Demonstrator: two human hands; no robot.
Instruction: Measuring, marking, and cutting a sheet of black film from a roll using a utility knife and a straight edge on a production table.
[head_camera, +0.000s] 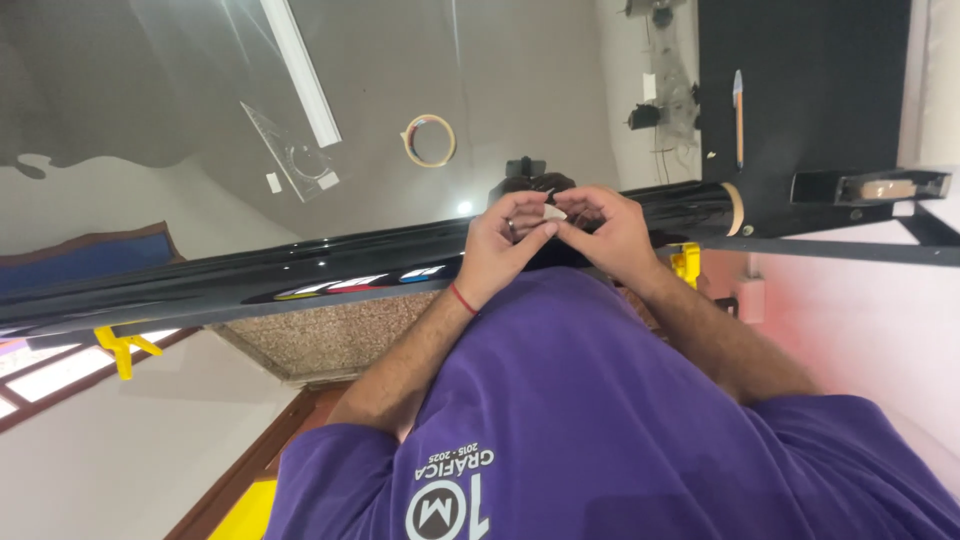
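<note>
Two hands meet just above the near edge of the table (520, 70), in front of a purple shirt (600, 420). The left hand (500, 245), with a red cord at the wrist and a ring on one finger, and the right hand (612, 232) are drawn close together. Their fingertips pinch a small pale scrap (553, 212) between them. Whether it is tape, paper or a lifted corner of film I cannot tell.

Just beneath the hands a long glossy black roll (300, 275) lies along that near edge. One yellow clamp (122, 348) sits under it toward the left, and another (686, 262) is just beside the right wrist.

Farther in on the grey top lie a clear set square (290, 155), a long white ruler (300, 70) and, near the middle, a ring of masking tape (429, 140). At the far right edge a pencil (739, 115) rests on a black board (810, 100).

The scrap looks easy to lose, since only the fingertips hold it. If it is sticky, it could fold onto itself or cling to a finger. A wrist leaning on the roll could smudge or dent its shiny skin.
</note>
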